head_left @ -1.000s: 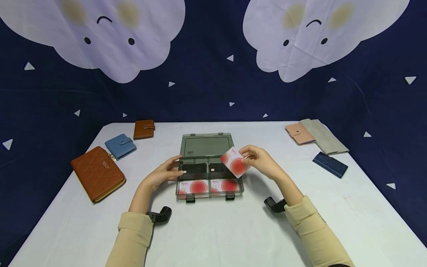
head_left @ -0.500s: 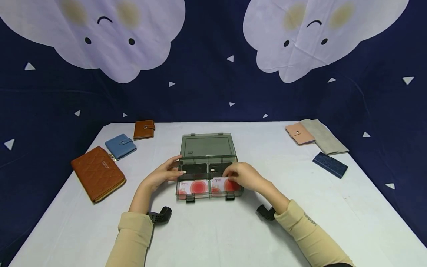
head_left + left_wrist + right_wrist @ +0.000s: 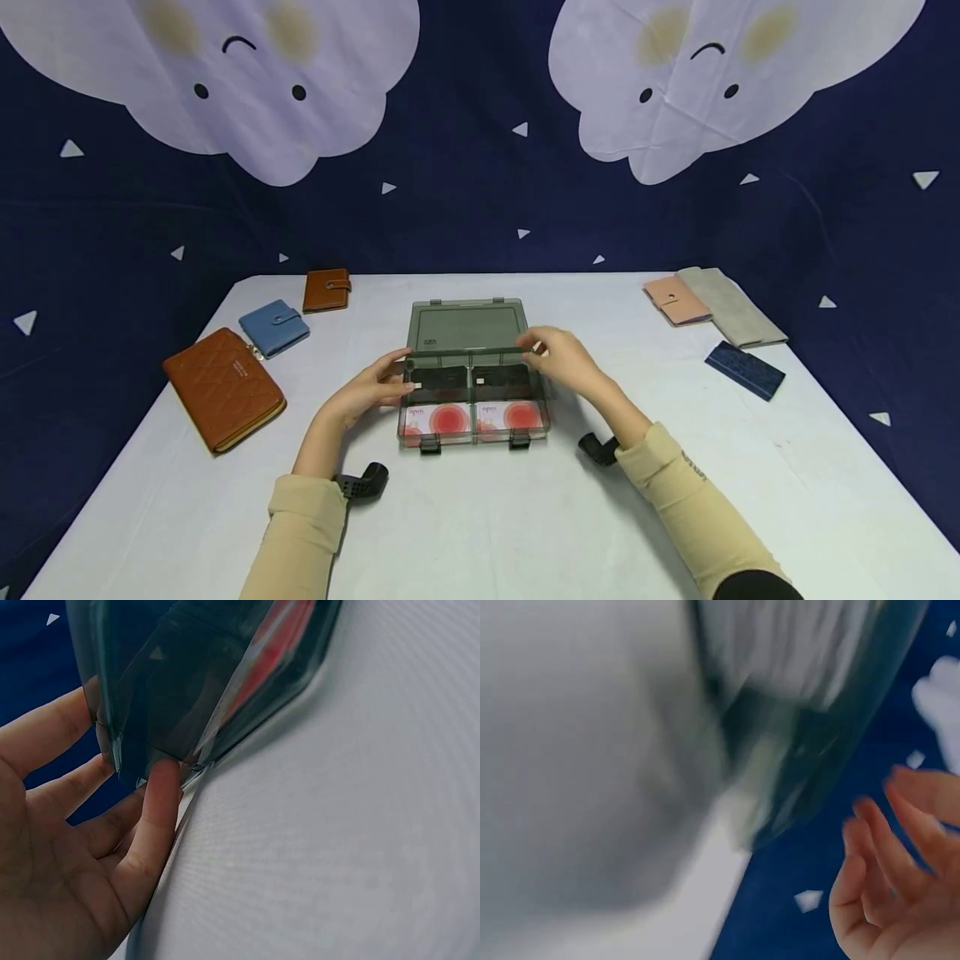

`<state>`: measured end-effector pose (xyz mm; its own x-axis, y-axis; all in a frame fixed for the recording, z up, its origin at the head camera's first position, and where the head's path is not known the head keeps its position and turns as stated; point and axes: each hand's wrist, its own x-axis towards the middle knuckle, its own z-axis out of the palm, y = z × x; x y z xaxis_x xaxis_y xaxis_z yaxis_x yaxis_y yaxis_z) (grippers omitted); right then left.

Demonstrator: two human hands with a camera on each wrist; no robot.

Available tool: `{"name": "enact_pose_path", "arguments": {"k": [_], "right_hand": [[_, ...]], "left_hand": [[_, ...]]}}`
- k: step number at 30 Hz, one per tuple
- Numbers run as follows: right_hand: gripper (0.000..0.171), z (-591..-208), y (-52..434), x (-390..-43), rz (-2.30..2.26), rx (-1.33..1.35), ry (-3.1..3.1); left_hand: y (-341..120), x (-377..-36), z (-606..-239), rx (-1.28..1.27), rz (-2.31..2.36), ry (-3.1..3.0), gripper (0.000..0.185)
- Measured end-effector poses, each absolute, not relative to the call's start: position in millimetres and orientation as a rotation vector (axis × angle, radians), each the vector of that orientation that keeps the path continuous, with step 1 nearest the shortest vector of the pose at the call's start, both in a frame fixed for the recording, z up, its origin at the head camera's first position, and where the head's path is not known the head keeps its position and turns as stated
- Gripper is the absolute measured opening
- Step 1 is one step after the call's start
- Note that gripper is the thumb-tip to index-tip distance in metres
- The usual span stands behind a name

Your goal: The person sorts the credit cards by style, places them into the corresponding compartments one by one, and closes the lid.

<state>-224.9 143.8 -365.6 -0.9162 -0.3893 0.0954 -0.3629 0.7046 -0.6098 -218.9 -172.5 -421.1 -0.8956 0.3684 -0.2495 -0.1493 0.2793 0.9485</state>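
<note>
The left hand (image 3: 365, 392) rests with relaxed, extended fingers against the left wall of the smoky transparent plastic compartment box (image 3: 472, 398) on the white surface (image 3: 480, 517). The right hand (image 3: 564, 360) reaches the box's far right corner beside the raised lid (image 3: 467, 325); its grip cannot be determined.

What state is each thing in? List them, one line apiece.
Smoky plastic case: lid open, upright.
Front compartments: red-and-white cards lying flat inside.
Rear compartments: dark cards inside.
Left hand: fingers straight, touching the case's left end.
Right hand: relaxed at the lid's right corner; contact unclear.
Blue wallet: snapped closed.
Small brown wallet: snapped closed.
Quilted brown wallet: closed.
</note>
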Motion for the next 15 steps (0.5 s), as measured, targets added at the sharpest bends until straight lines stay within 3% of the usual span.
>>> {"name": "enact_pose_path", "arguments": {"k": [3,7,15], "right_hand": [[0.043,-373.4,150.0,-257.4,-1.310,-0.376,2.662],[0.065,-420.1,169.4,-320.5,-1.532,-0.182,2.308],[0.089,-576.4,215.4,-471.1,-1.728,-0.063,1.939]], "left_hand": [[-174.1,-219.4,-420.9,0.205,1.652,2.137,0.073],[-174.1,-219.2,-420.9,0.204,1.652,2.137,0.074],[-173.1,-219.8,-420.7,0.203,1.711,2.086,0.083]]}}
